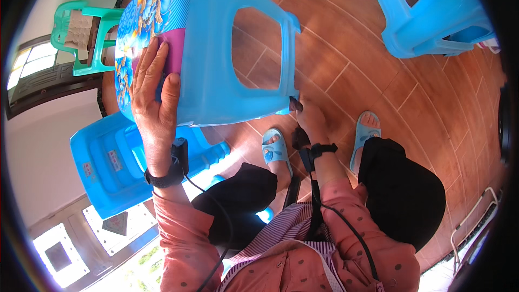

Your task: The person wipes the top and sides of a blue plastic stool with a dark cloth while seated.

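Observation:
Before me is a blue plastic stool point(211, 56) turned sideways, its seat to the left and its leg ends to the right. Blue flowers and a magenta patch are printed on the seat. My left hand point(153, 89) lies flat against this printed surface, thumb spread towards the seat's edge. At the end of the near leg is my right hand point(311, 119), closed around a dark cloth point(296, 104) that touches the leg. More dark material shows below that hand. Its fingers are partly hidden.
Another blue plastic stool point(91, 170) bearing stickers is at the left. Green plastic chairs point(101, 28) stand beyond the seat, one with a beige cushion point(78, 30). More blue plastic furniture point(438, 16) stands at upper right on the brown tiled floor point(348, 77).

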A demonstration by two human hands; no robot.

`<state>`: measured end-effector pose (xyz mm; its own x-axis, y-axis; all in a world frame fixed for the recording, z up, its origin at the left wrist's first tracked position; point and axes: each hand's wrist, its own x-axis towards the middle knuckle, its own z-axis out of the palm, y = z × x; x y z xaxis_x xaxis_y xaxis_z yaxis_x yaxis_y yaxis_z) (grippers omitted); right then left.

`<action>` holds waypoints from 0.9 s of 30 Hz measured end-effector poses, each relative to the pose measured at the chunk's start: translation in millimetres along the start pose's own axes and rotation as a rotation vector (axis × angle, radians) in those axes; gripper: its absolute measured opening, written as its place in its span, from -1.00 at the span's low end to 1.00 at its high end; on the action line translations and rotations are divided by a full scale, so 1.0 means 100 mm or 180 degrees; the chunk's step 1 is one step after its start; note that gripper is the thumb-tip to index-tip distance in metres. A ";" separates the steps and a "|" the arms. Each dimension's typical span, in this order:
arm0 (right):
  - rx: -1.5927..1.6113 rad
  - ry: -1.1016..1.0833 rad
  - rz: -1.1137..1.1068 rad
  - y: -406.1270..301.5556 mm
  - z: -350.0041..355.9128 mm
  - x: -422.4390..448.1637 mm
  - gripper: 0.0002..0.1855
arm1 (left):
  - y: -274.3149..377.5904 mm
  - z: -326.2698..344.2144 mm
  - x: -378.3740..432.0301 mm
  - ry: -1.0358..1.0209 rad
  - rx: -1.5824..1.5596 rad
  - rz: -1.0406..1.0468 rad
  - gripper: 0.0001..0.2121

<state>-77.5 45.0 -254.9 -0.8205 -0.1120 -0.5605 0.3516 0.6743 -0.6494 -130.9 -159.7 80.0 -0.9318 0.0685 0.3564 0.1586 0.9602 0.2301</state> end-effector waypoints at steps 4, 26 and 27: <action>-0.0103 -0.0297 0.0204 -0.12 0.05 0.16 -0.65 | -0.04 -0.01 -0.03 0.0051 -0.0147 -0.0064 -0.60; -0.0681 -0.0087 -0.0197 0.11 0.07 0.22 -0.60 | -0.15 0.02 -0.06 0.0080 -0.0228 0.0186 -0.64; -0.0772 -0.0134 -0.0158 0.07 0.10 0.22 -0.60 | -0.17 0.02 -0.07 0.0095 -0.0221 0.0137 -0.64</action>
<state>-88.8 40.0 -277.1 -0.8128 -0.1763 -0.5552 0.1887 0.8220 -0.5373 -127.7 -175.6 71.9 -0.9137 0.1001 0.3939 0.2215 0.9353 0.2760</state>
